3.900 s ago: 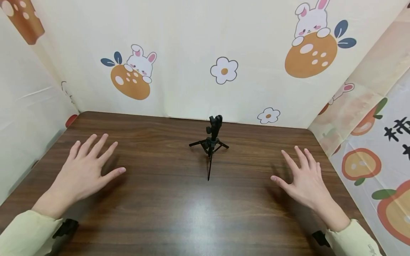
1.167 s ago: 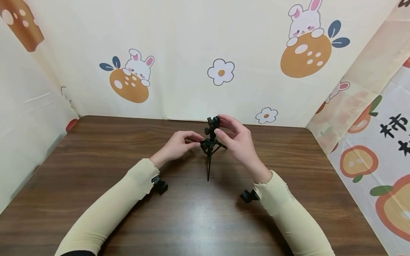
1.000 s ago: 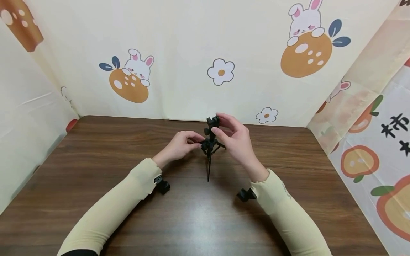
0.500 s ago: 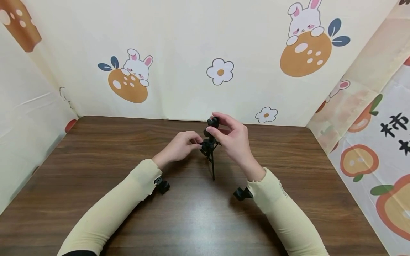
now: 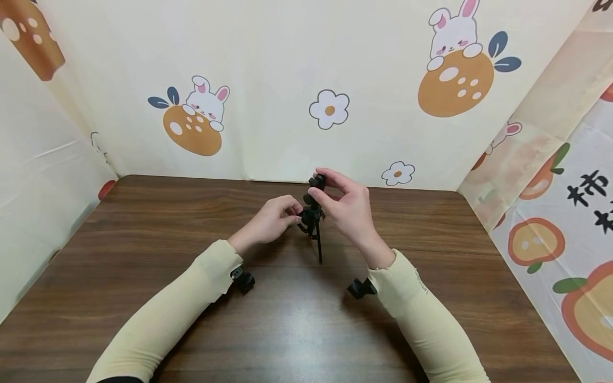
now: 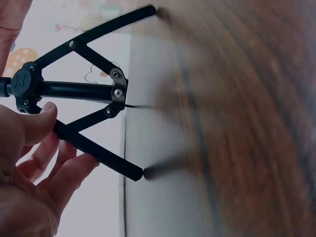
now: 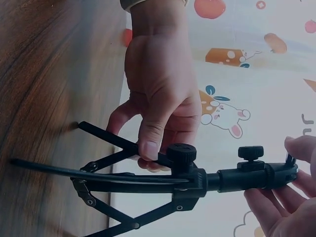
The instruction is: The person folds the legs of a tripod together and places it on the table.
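Observation:
A small black tripod (image 5: 313, 217) stands upright near the back middle of the table, its legs spread. My right hand (image 5: 351, 213) holds its head at the top between thumb and fingers. From the left, my left hand (image 5: 272, 218) pinches one leg near the central collar. In the left wrist view the thumb and fingers lie around that leg (image 6: 106, 157), and its foot is just over the wood. The right wrist view shows a large knob (image 7: 181, 154) on the collar and a smaller knob (image 7: 251, 153) higher up, near the right fingers.
The brown wooden table (image 5: 297, 330) reaches back to a cream curtain (image 5: 273, 80) printed with rabbits and flowers. More printed cloth (image 5: 536, 250) hangs on the right. Black wrist cameras (image 5: 243, 280) stick out under both sleeves.
From far apart at the table's sides, both hands have come to the tripod and taken hold. Over the last second the tripod has turned; its front foot has swung slightly right and back.

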Motion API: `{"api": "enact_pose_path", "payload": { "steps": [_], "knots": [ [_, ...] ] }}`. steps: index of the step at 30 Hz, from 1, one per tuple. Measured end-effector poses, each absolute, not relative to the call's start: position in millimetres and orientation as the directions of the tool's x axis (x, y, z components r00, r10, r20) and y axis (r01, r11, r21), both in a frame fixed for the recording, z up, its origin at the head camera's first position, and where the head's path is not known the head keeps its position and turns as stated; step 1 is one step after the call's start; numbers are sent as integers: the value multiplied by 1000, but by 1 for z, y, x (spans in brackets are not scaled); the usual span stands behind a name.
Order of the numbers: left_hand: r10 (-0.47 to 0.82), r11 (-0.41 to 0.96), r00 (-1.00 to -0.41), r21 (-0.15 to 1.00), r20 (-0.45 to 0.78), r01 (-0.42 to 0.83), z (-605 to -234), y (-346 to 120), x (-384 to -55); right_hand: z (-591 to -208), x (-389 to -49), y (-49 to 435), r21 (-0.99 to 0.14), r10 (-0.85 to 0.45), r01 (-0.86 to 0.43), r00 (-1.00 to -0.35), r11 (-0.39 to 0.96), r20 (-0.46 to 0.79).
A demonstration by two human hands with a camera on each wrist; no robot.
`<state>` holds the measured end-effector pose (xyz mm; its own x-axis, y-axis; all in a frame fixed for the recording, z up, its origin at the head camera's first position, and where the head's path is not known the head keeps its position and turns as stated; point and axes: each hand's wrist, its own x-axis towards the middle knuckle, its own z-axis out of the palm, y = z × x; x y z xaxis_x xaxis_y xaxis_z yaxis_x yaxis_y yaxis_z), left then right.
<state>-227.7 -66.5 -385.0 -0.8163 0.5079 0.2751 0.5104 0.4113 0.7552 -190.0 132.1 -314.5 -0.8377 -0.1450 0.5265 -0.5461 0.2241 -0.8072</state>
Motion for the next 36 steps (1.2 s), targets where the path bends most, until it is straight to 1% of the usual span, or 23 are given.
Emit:
{"api": "enact_pose_path", "payload": {
  "steps": [7, 15, 21, 24, 31, 36],
  "knots": [
    [486, 355, -830, 807, 272, 472, -387, -64, -225, -313, -189, 133, -809, -141, -549, -836, 209, 531],
    [460, 301, -845, 848, 272, 437, -390, -59, -222, -313, -189, 133, -836, -140, -521, -853, 172, 503],
    [435, 241, -877, 911, 206, 334, -392, -55, -218, -313, -190, 135, -852, -153, -507, -859, 129, 488],
    [435, 206, -883, 935, 176, 288, -395, -53, -217, -313, -190, 137, -855, -161, -504, -860, 124, 484],
    [410, 229, -900, 939, 146, 257, -395, -53, -214, -314, -190, 140, -867, -182, -488, -866, 103, 466],
    [378, 190, -917, 959, 124, 208, -395, -54, -212, -315, -190, 140, -884, -194, -461, -876, 74, 441]
  ]
}}
